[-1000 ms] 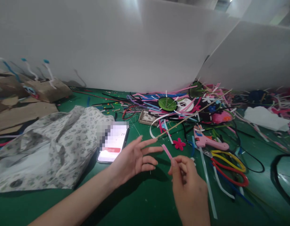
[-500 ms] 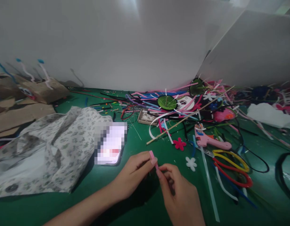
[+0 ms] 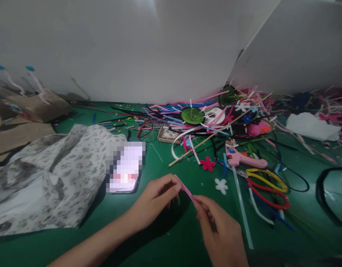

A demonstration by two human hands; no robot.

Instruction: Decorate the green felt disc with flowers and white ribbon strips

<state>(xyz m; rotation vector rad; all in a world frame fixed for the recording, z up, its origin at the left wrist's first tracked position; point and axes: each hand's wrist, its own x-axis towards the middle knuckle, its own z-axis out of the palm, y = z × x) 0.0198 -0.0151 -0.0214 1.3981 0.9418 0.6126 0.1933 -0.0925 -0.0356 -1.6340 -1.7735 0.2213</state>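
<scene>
A short pink pipe cleaner (image 3: 186,190) stretches between my two hands, low over the green table. My left hand (image 3: 162,193) pinches its upper left end between thumb and fingers. Its lower right end is in the pinch of my right hand (image 3: 219,226). The fingers partly cover both ends. Beyond my right hand lie a white felt flower (image 3: 221,186) and a red felt flower (image 3: 208,164), flat on the table.
To the right are a pink glue gun (image 3: 247,159) with a clear glue stick and scissors (image 3: 271,196) with yellow and red handles. At left lie a phone (image 3: 128,167) and patterned cloth (image 3: 62,178). Pipe cleaners (image 3: 168,111), a green disc (image 3: 192,115) and a bead box (image 3: 169,134) crowd the back.
My right hand has drawn away to the right from my left hand, so a longer, straighter length of the pink pipe cleaner shows. The view has shifted slightly to the right.
</scene>
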